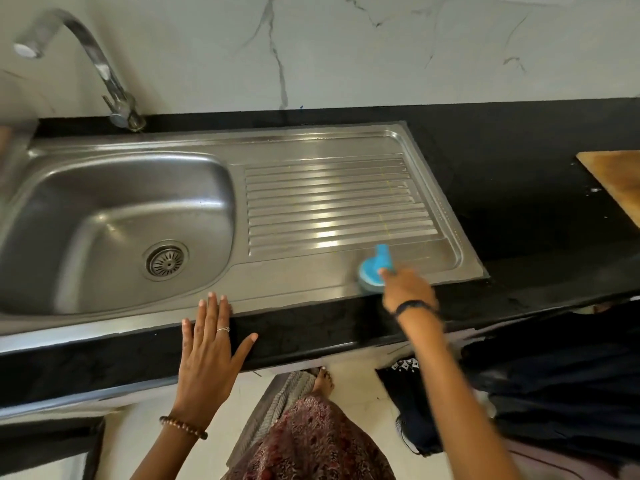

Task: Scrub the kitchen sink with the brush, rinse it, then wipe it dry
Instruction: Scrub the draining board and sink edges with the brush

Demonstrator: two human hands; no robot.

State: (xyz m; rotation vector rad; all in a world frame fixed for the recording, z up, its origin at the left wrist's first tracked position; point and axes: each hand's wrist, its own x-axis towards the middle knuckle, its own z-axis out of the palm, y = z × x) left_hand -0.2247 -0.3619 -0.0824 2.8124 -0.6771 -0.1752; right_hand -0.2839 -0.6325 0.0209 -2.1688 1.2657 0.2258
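- Left hand (211, 344), lower centre: fingers spread flat on the black countertop (311, 336), fingertips reaching the sink rim, probably bracing the body.
- Right hand (407, 289), centre right: grips the blue scrub brush (375, 268), bristles pressed onto the drainboard's (332, 199) near edge; scrubbing appears under way.
- Sink basin (104, 216), left: holds nothing visible but its drain strainer (165, 260).
- Faucet (86, 53), upper left: no water visible.

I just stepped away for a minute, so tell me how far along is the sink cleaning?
Still scrubbing. The right hand grips the blue brush on the drainboard near its front edge; the left hand rests flat on the counter edge. The basin shows no suds or water, the tap is not running, and no cloth is visible, so rinsing and drying remain.
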